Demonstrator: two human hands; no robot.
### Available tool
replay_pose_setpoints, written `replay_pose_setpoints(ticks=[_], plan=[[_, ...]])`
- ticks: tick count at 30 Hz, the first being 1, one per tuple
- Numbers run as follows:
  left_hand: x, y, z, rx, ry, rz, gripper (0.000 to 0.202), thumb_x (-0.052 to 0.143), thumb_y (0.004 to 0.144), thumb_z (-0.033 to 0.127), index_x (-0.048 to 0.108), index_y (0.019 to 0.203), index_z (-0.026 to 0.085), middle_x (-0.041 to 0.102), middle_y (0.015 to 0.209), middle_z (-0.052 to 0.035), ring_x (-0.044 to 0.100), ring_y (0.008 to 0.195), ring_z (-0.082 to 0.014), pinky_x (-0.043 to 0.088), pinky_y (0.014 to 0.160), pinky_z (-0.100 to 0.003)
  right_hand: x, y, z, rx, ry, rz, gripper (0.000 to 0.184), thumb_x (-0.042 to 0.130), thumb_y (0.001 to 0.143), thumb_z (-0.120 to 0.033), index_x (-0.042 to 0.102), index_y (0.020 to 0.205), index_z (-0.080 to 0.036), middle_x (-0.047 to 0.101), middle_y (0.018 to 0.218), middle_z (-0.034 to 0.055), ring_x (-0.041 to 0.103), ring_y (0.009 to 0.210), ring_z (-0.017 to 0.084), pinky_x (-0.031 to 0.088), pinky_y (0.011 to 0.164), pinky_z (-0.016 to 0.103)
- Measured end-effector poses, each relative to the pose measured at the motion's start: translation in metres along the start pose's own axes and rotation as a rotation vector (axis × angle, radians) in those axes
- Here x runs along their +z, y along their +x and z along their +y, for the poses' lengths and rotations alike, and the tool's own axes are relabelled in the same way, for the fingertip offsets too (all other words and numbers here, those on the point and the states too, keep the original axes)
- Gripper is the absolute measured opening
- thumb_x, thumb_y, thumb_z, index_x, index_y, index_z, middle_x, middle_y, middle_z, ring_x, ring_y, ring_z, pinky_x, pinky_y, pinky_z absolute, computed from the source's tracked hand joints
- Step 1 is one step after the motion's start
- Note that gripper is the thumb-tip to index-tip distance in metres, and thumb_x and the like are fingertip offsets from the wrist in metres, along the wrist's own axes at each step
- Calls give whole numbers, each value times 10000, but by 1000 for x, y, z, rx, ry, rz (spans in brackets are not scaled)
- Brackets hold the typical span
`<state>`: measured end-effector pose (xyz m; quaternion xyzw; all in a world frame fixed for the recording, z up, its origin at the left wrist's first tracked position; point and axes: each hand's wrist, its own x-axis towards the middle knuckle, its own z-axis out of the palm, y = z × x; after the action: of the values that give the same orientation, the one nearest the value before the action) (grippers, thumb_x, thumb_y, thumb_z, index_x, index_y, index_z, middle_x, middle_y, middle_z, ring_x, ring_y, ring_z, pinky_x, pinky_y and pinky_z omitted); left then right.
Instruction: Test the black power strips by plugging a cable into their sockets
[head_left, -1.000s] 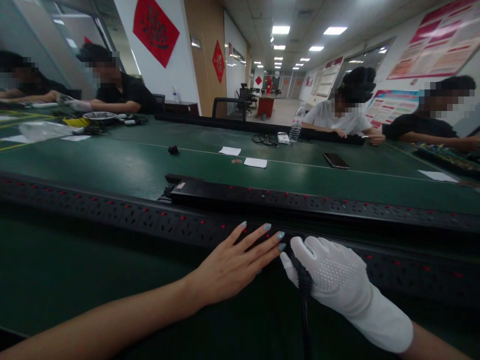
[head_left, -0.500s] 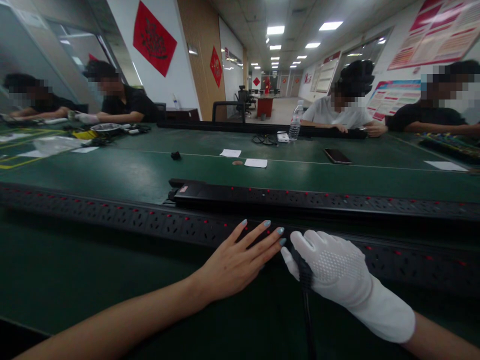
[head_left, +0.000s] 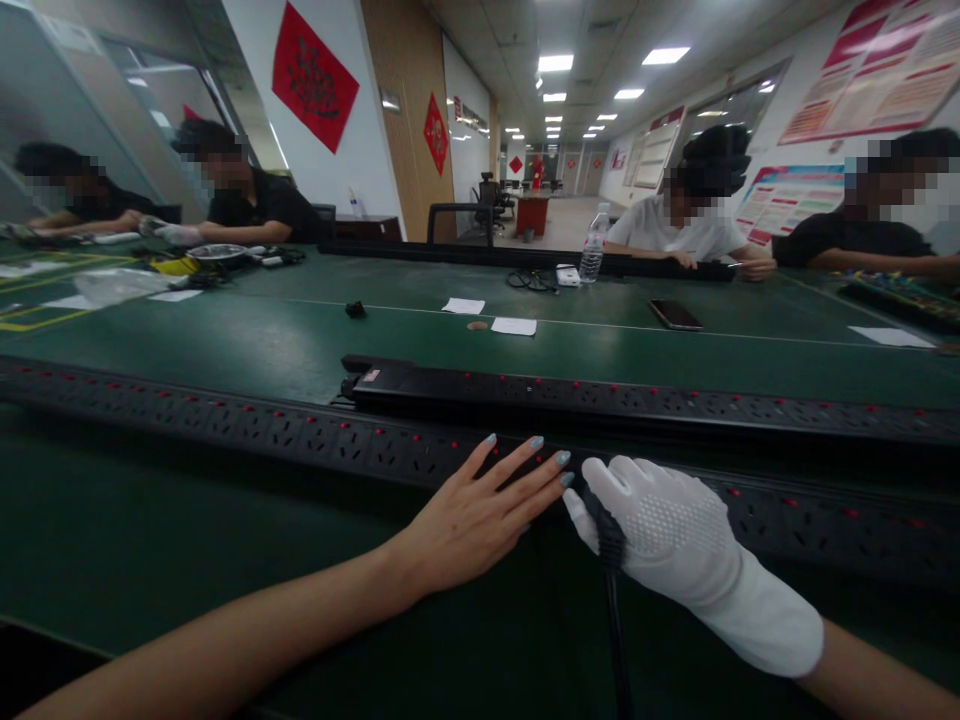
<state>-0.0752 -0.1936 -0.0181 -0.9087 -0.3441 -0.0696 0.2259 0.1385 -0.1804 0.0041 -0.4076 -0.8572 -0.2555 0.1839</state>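
While the bare left hand (head_left: 476,520) rests on the near power strip (head_left: 300,432), fingers spread, the gloved right hand (head_left: 671,530) pinches a black plug (head_left: 610,545) at that strip. Its cord (head_left: 618,640) trails down over the green table (head_left: 225,530), and a second power strip (head_left: 555,398) lies just beyond the first.

The left hand (head_left: 472,515) has glossy pale-blue nails (head_left: 562,458), while the right hand (head_left: 660,520) wears a white, dot-textured glove (head_left: 720,575).

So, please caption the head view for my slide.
Bare left hand on power strip, gloved right hand holding black cord.
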Motion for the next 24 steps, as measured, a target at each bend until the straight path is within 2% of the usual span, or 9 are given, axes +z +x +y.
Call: replay_pose_setpoints(ticks=[17,24], plan=[[2,1,0,7,-7,-5,565,428,851,339,213,1365,242,181,1445,0,111,1331,-215,160,1052,-458,-1,1,-1,10,-16,10,274,426,823,-407,594,769,-197,514,590,-7,394,530,96,159,510,257],[1,0,0,12,-5,-10,553,389,861,297,190,1373,232,112,1458,7,75,1335,-222,146,1049,-479,0,-1,-1,7,-16,7,255,443,814,-415,582,761,-207,508,595,-11,396,534,107,157,516,264]])
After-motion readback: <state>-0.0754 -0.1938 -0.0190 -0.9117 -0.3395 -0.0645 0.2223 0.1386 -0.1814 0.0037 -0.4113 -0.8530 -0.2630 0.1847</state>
